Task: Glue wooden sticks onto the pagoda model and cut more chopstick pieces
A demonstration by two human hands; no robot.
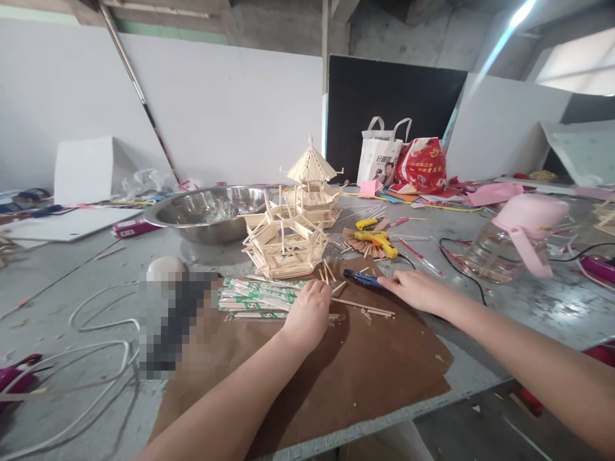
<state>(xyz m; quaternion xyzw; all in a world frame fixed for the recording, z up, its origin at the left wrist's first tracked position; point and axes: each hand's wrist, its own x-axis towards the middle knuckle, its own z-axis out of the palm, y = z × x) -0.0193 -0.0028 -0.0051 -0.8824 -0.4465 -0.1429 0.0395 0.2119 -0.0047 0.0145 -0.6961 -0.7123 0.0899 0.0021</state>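
My left hand [310,314] is closed at the right end of several paper-and-plastic-wrapped chopsticks [259,298]. A short wooden stick [339,288] pokes out from its fingertips; the fingers partly hide the grip. My right hand [413,289] is wrapped round dark blue pliers [364,280], which point left towards that stick. Loose sticks [368,308] lie between the hands on a brown sheet [307,390]. Just behind stands an open-topped, many-sided frame built of sticks [286,246]. Farther back rises a stick pavilion [312,166] with a pointed roof.
A steel basin [192,218] holds clear plastic. Right of the frame lies a yellow glue gun [379,242]. A pink-lidded bottle [509,237] stands at right, near a black cable. A white cable [103,330] loops at left by a rounded white object [166,269]. Bags [423,165] stand behind.
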